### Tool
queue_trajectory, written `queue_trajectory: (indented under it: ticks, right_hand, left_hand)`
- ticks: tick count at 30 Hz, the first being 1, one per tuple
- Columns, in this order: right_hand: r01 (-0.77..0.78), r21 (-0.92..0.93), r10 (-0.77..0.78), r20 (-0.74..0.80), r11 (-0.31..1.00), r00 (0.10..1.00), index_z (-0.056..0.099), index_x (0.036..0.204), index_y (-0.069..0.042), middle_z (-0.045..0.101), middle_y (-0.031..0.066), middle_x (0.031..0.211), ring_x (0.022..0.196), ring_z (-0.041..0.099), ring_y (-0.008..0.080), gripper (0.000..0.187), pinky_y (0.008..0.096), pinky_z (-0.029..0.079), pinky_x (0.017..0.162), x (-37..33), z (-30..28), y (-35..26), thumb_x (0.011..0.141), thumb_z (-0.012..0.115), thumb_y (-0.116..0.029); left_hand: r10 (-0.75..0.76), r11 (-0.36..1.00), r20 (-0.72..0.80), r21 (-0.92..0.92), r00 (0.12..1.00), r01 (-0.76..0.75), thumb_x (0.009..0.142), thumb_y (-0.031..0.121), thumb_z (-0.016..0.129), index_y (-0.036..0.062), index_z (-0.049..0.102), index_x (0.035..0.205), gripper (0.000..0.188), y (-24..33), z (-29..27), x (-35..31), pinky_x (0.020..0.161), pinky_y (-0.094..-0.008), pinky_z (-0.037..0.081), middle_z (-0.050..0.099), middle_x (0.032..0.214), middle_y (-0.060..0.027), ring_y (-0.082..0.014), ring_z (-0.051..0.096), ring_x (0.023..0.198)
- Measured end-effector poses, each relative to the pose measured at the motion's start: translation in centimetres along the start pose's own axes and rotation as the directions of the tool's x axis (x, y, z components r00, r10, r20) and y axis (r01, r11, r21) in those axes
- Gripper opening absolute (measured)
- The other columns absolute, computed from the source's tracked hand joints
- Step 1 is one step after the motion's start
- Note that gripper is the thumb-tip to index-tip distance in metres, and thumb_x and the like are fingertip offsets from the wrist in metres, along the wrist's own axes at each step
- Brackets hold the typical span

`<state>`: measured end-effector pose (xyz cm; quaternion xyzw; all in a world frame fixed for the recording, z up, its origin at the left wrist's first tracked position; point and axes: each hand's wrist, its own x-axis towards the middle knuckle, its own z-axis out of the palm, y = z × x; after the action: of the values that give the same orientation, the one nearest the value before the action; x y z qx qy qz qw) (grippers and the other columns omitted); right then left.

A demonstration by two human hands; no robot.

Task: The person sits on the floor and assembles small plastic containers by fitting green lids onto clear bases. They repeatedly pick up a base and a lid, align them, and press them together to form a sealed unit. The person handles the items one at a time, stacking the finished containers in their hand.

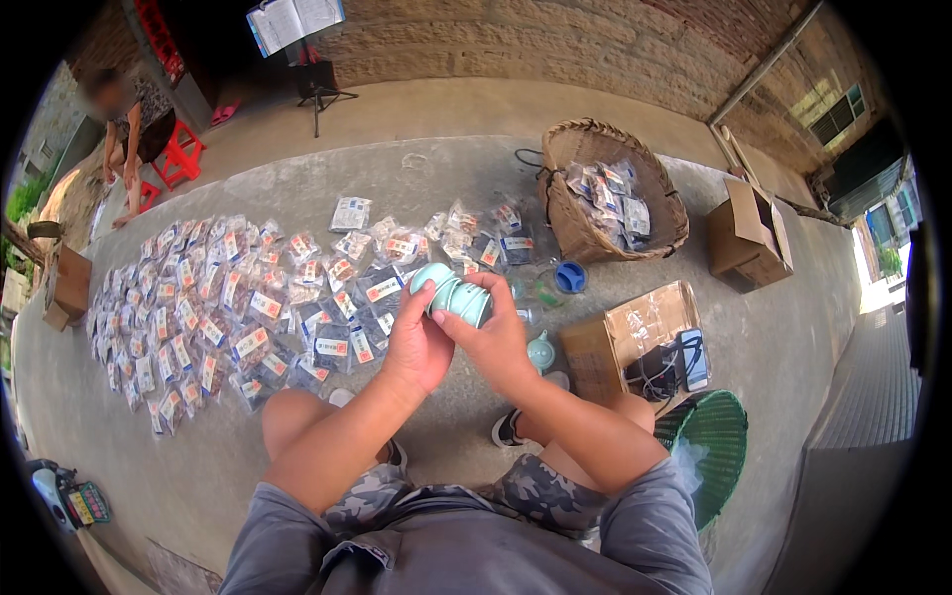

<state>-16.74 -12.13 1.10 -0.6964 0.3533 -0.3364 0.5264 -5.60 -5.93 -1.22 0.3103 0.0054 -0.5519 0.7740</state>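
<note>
Both my hands are raised in front of me, holding a mint-green rounded object with ridges or stacked rims and a dark end, perhaps small nested cups. My left hand grips its left side from below, thumb up along it. My right hand wraps round its right end with the thumb pressed on the front. Just right of my hands, low on the ground, sits a mint-green lidded teapot-like piece. Behind it stands a clear container with a blue rim.
Many labelled plastic packets cover the ground ahead and left. A wicker basket holds more packets. Right are a cardboard box with a phone and cables, a green basket and another carton. A person bends far left.
</note>
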Motion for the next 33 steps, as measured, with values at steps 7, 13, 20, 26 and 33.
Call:
queue_trajectory:
  ticks: [7, 13, 20, 26, 33]
  right_hand:
    - [0.41, -0.38, -0.355, 0.208, 0.829, 0.911, 0.059, 0.134, -0.007, 0.053, 0.0193, 0.13, 0.119, 0.055, 0.0411, 0.064, 0.048, 0.049, 0.1, -0.1, 0.2, -0.8, 0.081, 0.088, -0.029]
    - [0.54, -0.341, -0.457, 0.297, 0.769, 0.838, 0.056, 0.139, -0.007, 0.048, 0.0233, 0.137, 0.125, 0.047, 0.0441, 0.057, 0.0527, 0.043, 0.106, -0.7, 1.1, -1.0, 0.089, 0.079, -0.021]
    - [0.465, -0.163, -0.442, 0.156, 0.87, 0.883, 0.05, 0.136, -0.006, 0.044, 0.0219, 0.137, 0.126, 0.05, 0.0397, 0.064, 0.0478, 0.041, 0.11, -1.1, 2.1, 0.9, 0.087, 0.086, -0.028]
    - [0.286, -0.161, -0.274, 0.094, 0.945, 0.957, 0.043, 0.138, -0.004, 0.046, 0.0205, 0.135, 0.132, 0.051, 0.0358, 0.076, 0.0464, 0.042, 0.11, -2.2, 2.0, -0.1, 0.084, 0.09, -0.027]
    - [-0.087, 0.284, 0.03, 0.199, 0.955, 0.98, 0.037, 0.149, -0.003, 0.05, 0.0165, 0.141, 0.127, 0.053, 0.0229, 0.08, 0.038, 0.048, 0.104, -2.2, 1.4, -0.7, 0.091, 0.085, -0.028]
  left_hand:
    - [-0.138, 0.978, 0.007, -0.156, 0.99, 0.137, 0.101, 0.054, 0.055, 0.0072, 0.064, 0.126, 0.054, 1.7, 0.1, -0.4, 0.107, -0.0458, 0.053, 0.069, 0.129, -0.0112, -0.0288, 0.066, 0.12]
    - [-0.217, 0.95, 0.072, -0.215, 0.973, 0.228, 0.101, 0.064, 0.054, 0.0066, 0.061, 0.126, 0.063, 2.2, -0.1, -1.0, 0.106, -0.0463, 0.054, 0.069, 0.122, -0.0129, -0.0291, 0.068, 0.114]
    - [-0.145, 0.96, 0.001, -0.244, 0.989, 0.141, 0.103, 0.059, 0.056, 0.0078, 0.061, 0.121, 0.054, 2.1, -1.5, 0.6, 0.095, -0.0444, 0.059, 0.07, 0.113, -0.008, -0.0251, 0.069, 0.107]
    - [-0.056, 0.977, -0.023, -0.208, 0.998, 0.05, 0.099, 0.051, 0.069, 0.0123, 0.06, 0.122, 0.046, 2.0, -1.3, 0.7, 0.093, -0.0445, 0.061, 0.07, 0.112, -0.0087, -0.025, 0.07, 0.106]
    - [0.189, 0.982, 0.018, -0.016, 0.982, -0.189, 0.097, 0.049, 0.069, 0.0126, 0.06, 0.123, 0.046, 2.2, 0.9, -0.1, 0.089, -0.0444, 0.062, 0.069, 0.108, -0.009, -0.0264, 0.071, 0.099]
